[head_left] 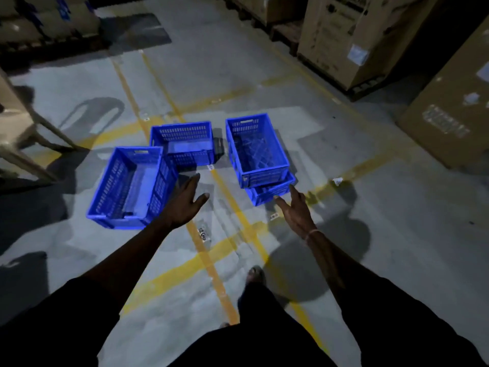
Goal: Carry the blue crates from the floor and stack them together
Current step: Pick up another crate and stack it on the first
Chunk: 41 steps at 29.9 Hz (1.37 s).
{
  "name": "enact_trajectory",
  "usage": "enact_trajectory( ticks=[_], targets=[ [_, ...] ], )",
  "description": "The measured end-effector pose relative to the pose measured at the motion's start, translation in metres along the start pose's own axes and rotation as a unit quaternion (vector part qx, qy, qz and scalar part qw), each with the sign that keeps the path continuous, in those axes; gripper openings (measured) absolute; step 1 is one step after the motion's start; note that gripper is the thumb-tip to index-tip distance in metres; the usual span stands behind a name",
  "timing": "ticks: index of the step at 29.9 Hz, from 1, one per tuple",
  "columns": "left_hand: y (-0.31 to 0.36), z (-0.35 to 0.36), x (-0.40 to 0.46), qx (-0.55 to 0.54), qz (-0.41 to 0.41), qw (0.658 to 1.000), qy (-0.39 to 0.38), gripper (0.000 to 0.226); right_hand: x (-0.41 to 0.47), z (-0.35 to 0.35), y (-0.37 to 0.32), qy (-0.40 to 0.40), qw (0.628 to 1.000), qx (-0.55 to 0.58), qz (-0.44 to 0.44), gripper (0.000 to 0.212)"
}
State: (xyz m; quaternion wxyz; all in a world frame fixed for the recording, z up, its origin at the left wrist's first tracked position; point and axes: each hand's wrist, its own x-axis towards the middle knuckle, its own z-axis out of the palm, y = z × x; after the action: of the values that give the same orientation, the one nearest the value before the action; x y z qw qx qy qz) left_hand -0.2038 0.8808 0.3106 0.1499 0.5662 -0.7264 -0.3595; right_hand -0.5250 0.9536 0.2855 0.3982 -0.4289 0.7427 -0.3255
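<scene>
On the warehouse floor [330,123]: four blue crates among yellow lane lines, cardboard cartons [352,41] on pallets far right.
Stack so far: top crate [258,147] sitting skewed on a lower crate [272,193], right of centre; corners not lined up, lower one jutting out at the near side.
Loose crates: near-left crate [132,186] and far-middle crate [182,143], both empty and upright on the floor, close beside each other, whether touching unclear.
Left hand [185,202]: stretched forward, fingers spread and straight, holding nothing; passing over the right wall of the near-left crate, contact not evident.
Right hand [293,207]: reaching toward the near corner of the lower crate, fingers extended and loose, nothing held; touching or just short, hard to tell.
Stage, as a judgement: reach under way, no crate lifted yet; two still to be carried over.
Risk: crooked seating likely to let the top crate slide or tip once another lands on it.
Risk: one-handed lift by a single wall apt to swing the crate and knock its neighbour.
Risk: dim light and deep shadows, easy to misjudge a rim or catch a foot [255,274] on a crate.
</scene>
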Motion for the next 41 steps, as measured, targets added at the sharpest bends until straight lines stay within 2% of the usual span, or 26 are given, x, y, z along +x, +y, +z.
enact_trajectory(
  ticks=[8,14,18,29,35,41],
  targets=[
    [-0.022,-0.04,0.203,0.027,0.03,0.997,-0.067,0.084,0.159,0.03,-0.022,0.046,0.998,0.027,0.043,0.076],
    [-0.014,-0.051,0.343,0.093,0.07,0.985,-0.125,0.077,0.253,0.042,-0.037,0.099,0.989,0.074,0.077,0.07],
    [-0.001,-0.052,0.411,0.113,0.078,0.978,-0.159,0.073,0.288,0.041,-0.041,0.1,0.987,0.085,0.095,0.069],
    [0.004,-0.049,0.619,0.191,0.185,0.93,-0.254,0.075,0.377,0.055,-0.066,0.191,0.957,0.13,0.176,0.073],
    [-0.004,-0.042,0.746,0.209,0.247,0.885,-0.335,0.078,0.443,0.094,-0.073,0.257,0.924,0.144,0.244,0.082],
    [-0.038,-0.009,0.839,0.23,0.28,0.847,-0.389,0.077,0.503,0.138,-0.054,0.29,0.896,0.141,0.303,0.081]
  ],
)
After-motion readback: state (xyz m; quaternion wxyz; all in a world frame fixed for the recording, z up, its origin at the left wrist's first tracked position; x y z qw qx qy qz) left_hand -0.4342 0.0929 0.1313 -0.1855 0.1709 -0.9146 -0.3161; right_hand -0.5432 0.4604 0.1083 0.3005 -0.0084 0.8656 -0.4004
